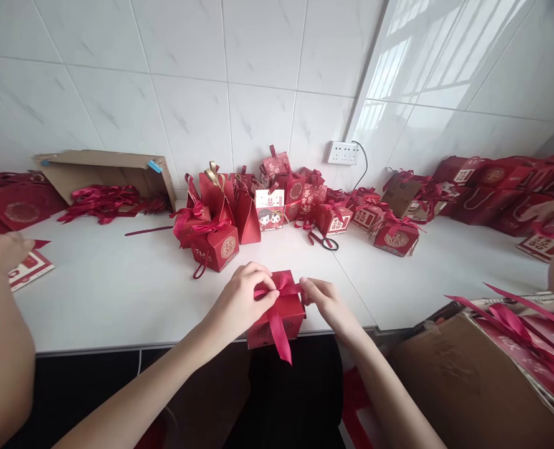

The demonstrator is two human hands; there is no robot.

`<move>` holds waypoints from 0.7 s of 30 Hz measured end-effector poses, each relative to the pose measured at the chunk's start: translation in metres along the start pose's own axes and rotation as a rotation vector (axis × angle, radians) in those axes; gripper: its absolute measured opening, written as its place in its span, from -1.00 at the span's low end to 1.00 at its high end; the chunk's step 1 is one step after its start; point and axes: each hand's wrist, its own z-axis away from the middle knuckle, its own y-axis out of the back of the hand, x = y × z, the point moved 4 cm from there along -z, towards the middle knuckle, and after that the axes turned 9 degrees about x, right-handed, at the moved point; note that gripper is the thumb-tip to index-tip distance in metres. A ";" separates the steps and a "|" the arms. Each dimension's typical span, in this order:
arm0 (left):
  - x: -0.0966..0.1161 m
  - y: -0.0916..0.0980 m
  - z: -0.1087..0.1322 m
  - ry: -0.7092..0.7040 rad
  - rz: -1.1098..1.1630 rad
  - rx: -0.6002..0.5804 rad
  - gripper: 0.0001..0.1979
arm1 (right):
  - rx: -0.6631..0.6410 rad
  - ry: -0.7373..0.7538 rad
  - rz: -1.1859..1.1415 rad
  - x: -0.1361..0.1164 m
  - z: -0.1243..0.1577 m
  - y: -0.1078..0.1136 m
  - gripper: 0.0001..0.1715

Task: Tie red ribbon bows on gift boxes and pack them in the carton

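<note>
Right in front of me a red gift box [261, 333] sits at the front edge of the white counter. A pink-red satin ribbon [280, 333] forms a bow on its top, and one tail hangs down the near side. My left hand [248, 296] pinches the ribbon's left loop close to the knot, thumb against fingers. On the other side, my right hand [321, 298] is closed on the ribbon's right part beside the box. The fingers partly hide the bow.
Finished-looking red boxes [218, 246] crowd the counter's back. An open cardboard box [103, 162] holds loose ribbons. A large carton [468, 368] stands at right. Other people's hands show at far left [0, 249] and far right [550, 212]. A socket strip [343, 153] is on the wall.
</note>
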 end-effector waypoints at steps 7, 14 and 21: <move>-0.004 -0.001 0.000 0.023 0.022 -0.019 -0.91 | 0.053 0.041 -0.045 -0.013 0.026 0.001 -0.52; -0.004 -0.001 0.000 0.016 0.055 -0.035 -0.91 | -0.006 0.006 0.166 -0.015 0.047 0.008 -0.47; -0.005 0.039 -0.001 0.118 -0.014 0.254 -0.77 | 0.304 0.149 0.321 -0.028 0.009 0.037 -0.46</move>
